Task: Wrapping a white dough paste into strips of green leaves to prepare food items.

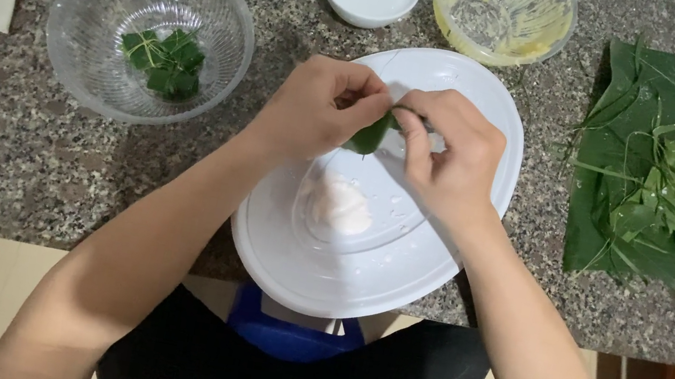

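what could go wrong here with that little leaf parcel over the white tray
1. Both hands, left and right, pinch the small green leaf parcel from either side; a hard pull might tear the leaf or open the fold.
2. The white tray sticks out past the counter edge, so pressing down on it might tip it.
3. The white dough lump lies right below the hands; a wrist may squash it.

hands [390, 129] pinching leaf parcel [370, 135], white tray [434, 271]
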